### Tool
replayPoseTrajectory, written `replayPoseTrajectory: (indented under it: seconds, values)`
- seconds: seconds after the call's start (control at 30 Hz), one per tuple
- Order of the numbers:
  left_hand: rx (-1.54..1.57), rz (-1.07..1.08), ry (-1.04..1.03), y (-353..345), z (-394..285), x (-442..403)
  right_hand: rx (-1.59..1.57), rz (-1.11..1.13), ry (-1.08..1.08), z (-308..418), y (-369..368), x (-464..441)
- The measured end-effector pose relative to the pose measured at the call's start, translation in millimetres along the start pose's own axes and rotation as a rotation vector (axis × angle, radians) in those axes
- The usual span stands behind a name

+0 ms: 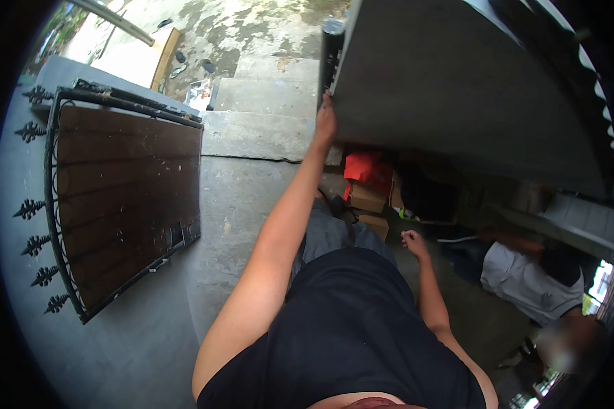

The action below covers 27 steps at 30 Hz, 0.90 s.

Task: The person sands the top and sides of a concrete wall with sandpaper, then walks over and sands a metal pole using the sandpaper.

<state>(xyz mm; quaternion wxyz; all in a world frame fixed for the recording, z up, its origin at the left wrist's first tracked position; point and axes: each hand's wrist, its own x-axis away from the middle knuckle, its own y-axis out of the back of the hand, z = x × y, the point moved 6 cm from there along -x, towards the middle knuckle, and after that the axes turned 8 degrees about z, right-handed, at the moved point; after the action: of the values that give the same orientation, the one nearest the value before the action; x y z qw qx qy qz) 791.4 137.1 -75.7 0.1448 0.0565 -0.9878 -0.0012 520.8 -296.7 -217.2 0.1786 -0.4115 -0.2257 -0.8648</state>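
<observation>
My left hand (326,121) reaches far forward, its fingers stretched along the edge of a grey wall (423,82), beside the foot of a dark round post (331,51). It seems to rest flat there, and nothing shows in it. My right hand (412,244) hangs at my right side with its fingers curled in, near several cardboard boxes (370,199). I make out nothing between those fingers. A red bag (367,169) lies on top of the boxes.
On the left stands a dark metal gate (129,204) with spiked finials. Concrete steps (269,95) lead outside, where several sandals (208,66) lie on the ground. At the right is another person in a grey shirt (525,276).
</observation>
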Motion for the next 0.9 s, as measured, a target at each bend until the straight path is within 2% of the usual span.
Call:
replayPoseTrajectory:
  seconds: [0.07,0.13,0.17,0.23,0.3,0.37,0.47,0.5,0.53,0.6,0.63,0.7,0.73,0.77,0.83,0.9]
  values:
    - [-0.004,-0.033,0.026,4.4,8.4,-0.4,0.07,0.013,0.002,21.5,1.0,-0.9]
    - [0.003,-0.042,-0.042,7.8,10.5,-3.0,0.137,-0.227,0.187,53.2,21.0,0.4]
    - [0.009,-0.043,-0.075,7.4,12.6,-4.7,0.153,-0.221,0.2,77.6,29.4,-2.0]
    - [0.019,-0.042,-0.137,7.3,22.0,-8.4,0.12,-0.436,0.221,161.1,55.0,19.8]
    - [0.062,-0.031,-0.123,6.9,34.5,-11.9,0.149,-0.625,0.417,265.0,69.8,49.3]
    - [0.056,-0.005,-0.113,5.4,36.2,-6.2,0.157,-0.765,0.679,373.3,78.2,97.7]
    - [-0.02,0.075,-0.136,0.2,55.7,-0.5,0.203,-0.967,1.275,491.1,74.9,164.8]
    - [-0.022,0.055,-0.138,-0.4,55.0,0.9,0.277,-1.017,1.475,526.2,62.9,182.8]
    - [-0.012,0.046,-0.121,-2.0,53.9,-0.1,0.272,-1.0,1.492,557.4,54.6,184.9]
    - [0.0,0.013,-0.118,5.3,51.1,-2.7,0.562,-1.276,1.897,605.8,16.5,205.0]
    - [-0.006,0.033,-0.113,7.2,50.2,-4.6,0.524,-1.297,2.024,619.6,9.7,205.1]
    - [-0.019,0.079,-0.12,7.4,52.7,-3.3,0.449,-1.308,2.169,639.6,-0.2,197.8]
    - [-0.034,0.098,-0.142,9.7,56.2,-4.8,0.448,-1.398,2.121,652.6,-6.9,193.2]
    - [-0.024,0.107,-0.165,8.2,65.9,-8.4,0.617,-1.632,1.985,660.6,-15.0,191.8]
    - [-0.022,0.161,-0.146,13.2,61.2,-8.8,0.542,-1.691,2.08,662.0,-16.9,187.3]
    - [-0.041,0.142,-0.16,28.6,47.9,-4.9,0.529,-1.713,2.028,657.6,-14.5,184.8]
